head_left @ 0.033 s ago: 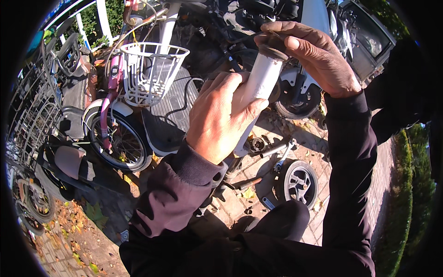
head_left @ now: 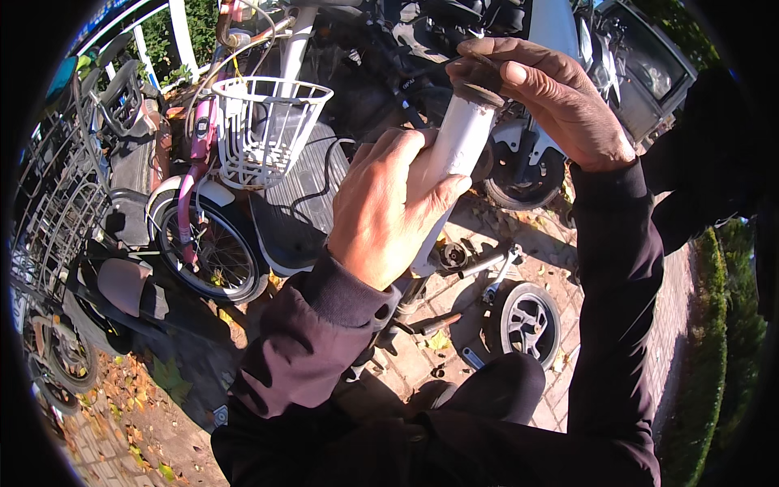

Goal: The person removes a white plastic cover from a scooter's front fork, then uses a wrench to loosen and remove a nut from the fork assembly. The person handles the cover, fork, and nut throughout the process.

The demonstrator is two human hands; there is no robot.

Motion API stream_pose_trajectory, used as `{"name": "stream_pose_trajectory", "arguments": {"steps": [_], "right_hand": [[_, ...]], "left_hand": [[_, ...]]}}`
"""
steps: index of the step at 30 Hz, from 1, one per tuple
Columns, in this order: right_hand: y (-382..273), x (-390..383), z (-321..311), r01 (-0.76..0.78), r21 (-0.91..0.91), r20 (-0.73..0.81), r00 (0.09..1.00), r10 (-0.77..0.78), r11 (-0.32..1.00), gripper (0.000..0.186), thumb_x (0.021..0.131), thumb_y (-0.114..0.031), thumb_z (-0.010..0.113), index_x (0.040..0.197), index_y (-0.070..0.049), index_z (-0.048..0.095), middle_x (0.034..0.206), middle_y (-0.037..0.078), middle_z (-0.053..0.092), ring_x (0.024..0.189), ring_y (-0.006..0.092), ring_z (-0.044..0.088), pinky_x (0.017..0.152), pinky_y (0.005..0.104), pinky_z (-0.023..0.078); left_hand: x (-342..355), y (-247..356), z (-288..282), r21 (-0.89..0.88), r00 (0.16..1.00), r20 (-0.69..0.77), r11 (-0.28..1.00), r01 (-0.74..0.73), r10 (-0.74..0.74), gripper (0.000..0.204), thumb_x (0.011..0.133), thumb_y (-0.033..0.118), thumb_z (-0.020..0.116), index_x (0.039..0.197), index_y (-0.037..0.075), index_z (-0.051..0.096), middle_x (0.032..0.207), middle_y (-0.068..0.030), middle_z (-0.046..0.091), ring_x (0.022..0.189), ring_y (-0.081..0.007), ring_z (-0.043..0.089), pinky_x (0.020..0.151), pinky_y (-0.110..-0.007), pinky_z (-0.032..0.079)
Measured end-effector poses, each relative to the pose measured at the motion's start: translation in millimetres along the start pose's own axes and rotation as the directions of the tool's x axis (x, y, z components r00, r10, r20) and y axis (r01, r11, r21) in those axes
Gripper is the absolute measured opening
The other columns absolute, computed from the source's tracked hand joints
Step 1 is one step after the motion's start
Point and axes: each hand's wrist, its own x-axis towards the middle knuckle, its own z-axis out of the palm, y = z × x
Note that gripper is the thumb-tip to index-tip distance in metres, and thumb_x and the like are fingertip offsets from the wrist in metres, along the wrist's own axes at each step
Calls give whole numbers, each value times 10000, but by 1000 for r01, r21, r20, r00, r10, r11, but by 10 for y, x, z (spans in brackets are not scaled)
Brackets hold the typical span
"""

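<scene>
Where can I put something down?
Brick paving shows bare between the right sleeve and the hedge. A smaller sunny patch lies between the small wheel and the white-fendered wheel beyond. Crowded: left, around the pink bike and white basket, and under the white tube, with loose parts.

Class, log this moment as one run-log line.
left hand: grips white tube | right hand: at tube's dark collar | below: spoked wheel

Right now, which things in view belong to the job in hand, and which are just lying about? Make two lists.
In hand:
White tube, gripped by the left hand
Dark collar at its top end, right hand at it

Apparently just about:
Pink bicycle
White basket
Yellow leaf
</scene>
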Motion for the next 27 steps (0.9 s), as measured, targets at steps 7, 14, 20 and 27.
{"name": "stream_pose_trajectory", "arguments": {"steps": [7,14,20,27], "right_hand": [[-60,-22,-5,6,-164,-2,1000,-7,986,576,973,-452,612,1328,3,598,1254,159,666,1216,253,619,1108,374,415],[-65,-6,-8,-28,-229,-14,1000,26,973,560,1012,-442,541,1326,19,592,1249,177,668,1204,269,630,1105,396,430],[-126,-2,33,-46,-151,25,998,50,987,557,1015,-465,524,1329,-10,599,1285,172,649,1234,283,611,1115,409,419],[-233,-7,101,-169,171,-82,979,185,971,491,965,-291,660,1278,82,598,1219,184,674,1122,269,653,1022,374,484]], "left_hand": [[14,-6,1,32,999,24,999,22,-23,426,844,282,769,1085,-12,578,1014,-167,652,970,-372,603,850,-463,483],[2,0,15,20,1000,1,1000,22,-22,434,830,282,778,1091,-15,600,1019,-164,654,983,-362,614,870,-450,493],[-7,-33,19,32,1000,-8,999,-26,26,380,882,237,767,1075,-30,578,939,-168,671,821,-230,648,757,-359,510],[-2,-96,42,18,995,-42,995,-94,95,377,868,242,775,1063,-27,596,934,-157,662,847,-242,627,781,-370,505]]}}
